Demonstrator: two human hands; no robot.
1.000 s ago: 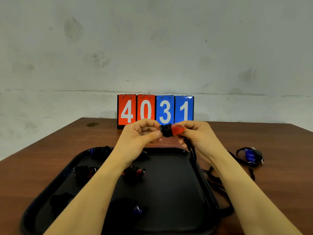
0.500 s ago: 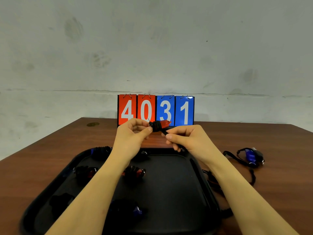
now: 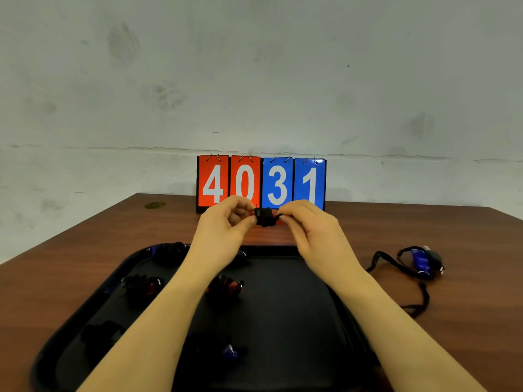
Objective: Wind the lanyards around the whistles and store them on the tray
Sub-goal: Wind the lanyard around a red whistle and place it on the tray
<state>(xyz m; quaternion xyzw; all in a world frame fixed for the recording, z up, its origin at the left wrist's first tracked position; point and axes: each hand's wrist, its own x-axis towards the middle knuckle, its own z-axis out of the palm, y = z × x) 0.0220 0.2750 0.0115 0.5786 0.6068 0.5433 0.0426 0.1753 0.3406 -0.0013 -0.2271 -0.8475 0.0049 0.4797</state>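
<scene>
A red whistle [image 3: 265, 217], almost covered by its wound black lanyard, is held in the air above the far rim of the black tray [image 3: 317, 321]. My left hand [image 3: 223, 230] pinches its left end. My right hand [image 3: 308, 230] pinches the lanyard's end at the whistle's right side. Several wound whistles lie on the tray, among them a red one [image 3: 226, 287], another red one [image 3: 143, 285] and a blue one [image 3: 230, 353]. An unwound blue whistle [image 3: 420, 261] lies on the table to the right, its black lanyard [image 3: 396, 268] trailing loose.
A flip scoreboard [image 3: 261, 182] reading 4031 stands at the table's far edge, just behind my hands. The brown wooden table [image 3: 467, 250] stretches right of the tray. A grey wall rises behind it.
The loose lanyard that hung down to the tray has been wound up. The red body is now nearly hidden by black cord. My right hand has risen back to the whistle's right side.
</scene>
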